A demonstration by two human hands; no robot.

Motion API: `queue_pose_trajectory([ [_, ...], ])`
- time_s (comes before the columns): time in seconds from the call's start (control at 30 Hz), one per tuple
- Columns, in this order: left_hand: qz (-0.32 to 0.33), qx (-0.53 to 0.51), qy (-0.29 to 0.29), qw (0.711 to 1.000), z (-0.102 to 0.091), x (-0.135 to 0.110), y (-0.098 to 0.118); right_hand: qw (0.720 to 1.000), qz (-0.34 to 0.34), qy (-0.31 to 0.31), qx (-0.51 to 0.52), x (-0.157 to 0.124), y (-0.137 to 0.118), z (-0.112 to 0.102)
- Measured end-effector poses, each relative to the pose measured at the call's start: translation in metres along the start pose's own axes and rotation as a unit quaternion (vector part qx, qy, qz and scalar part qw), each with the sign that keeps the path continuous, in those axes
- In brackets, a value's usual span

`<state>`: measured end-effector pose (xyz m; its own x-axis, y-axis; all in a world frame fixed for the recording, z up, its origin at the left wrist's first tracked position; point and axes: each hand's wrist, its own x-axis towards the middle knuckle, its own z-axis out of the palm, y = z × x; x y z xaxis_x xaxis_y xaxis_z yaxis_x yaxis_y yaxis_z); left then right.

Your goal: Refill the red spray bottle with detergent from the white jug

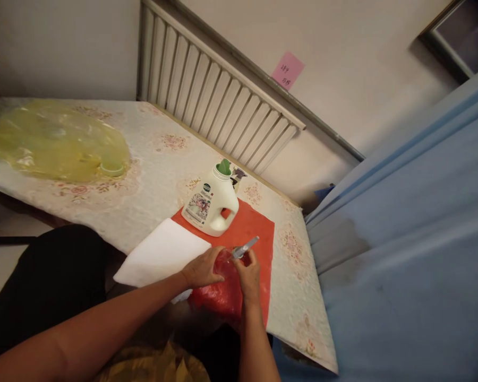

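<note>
My left hand (pixel 201 267) is closed round a clear, reddish plastic bottle or bag (pixel 223 289) lying on the red mat (pixel 258 223). My right hand (pixel 249 273) pinches a slim grey nozzle-like piece (pixel 246 247) at the top of that clear item. Just beyond the hands a white detergent jug (pixel 210 204) with a green cap stands upright on the mat. A white cloth or paper sheet (pixel 161 252) lies to the left, touching the mat.
The table wears a pale floral cloth (pixel 155 159). A yellowish clear plastic bag (pixel 56 140) lies at its far left. A white radiator (pixel 223 95) runs along the wall, with a pink note (pixel 287 69) above it. Blue fabric (pixel 414 239) fills the right side.
</note>
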<state>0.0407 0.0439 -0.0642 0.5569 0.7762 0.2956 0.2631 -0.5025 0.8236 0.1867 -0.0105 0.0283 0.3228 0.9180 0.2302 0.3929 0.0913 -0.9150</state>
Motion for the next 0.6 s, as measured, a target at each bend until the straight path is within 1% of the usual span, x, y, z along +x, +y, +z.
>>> queue_pose_trajectory([
  [0.07, -0.003, -0.001, -0.002, 1.0, -0.001, 0.0, 0.001, 0.999, 0.003, 0.03, -0.015, 0.0, 0.001, 0.004],
  [0.13, -0.009, 0.0, -0.004, 1.0, -0.002, 0.001, 0.003, 0.999, 0.004, 0.045, -0.029, 0.0, 0.003, 0.006],
  [0.2, -0.016, 0.002, -0.004, 1.0, -0.003, 0.001, 0.005, 0.999, -0.002, 0.035, -0.032, -0.002, 0.005, 0.004],
  [0.33, -0.022, 0.003, -0.008, 1.0, -0.003, 0.001, 0.006, 1.0, -0.018, -0.016, -0.004, -0.004, 0.01, -0.001],
  [0.4, -0.019, 0.006, -0.009, 1.0, -0.003, 0.001, 0.005, 1.0, -0.018, -0.024, 0.005, -0.005, 0.011, -0.001],
  [0.47, -0.015, 0.008, -0.007, 1.0, -0.002, 0.001, 0.004, 1.0, -0.013, -0.006, -0.003, -0.004, 0.013, 0.0],
  [0.6, -0.003, 0.006, 0.0, 1.0, 0.0, 0.001, 0.001, 0.998, -0.005, 0.058, -0.03, -0.003, 0.013, 0.007],
])
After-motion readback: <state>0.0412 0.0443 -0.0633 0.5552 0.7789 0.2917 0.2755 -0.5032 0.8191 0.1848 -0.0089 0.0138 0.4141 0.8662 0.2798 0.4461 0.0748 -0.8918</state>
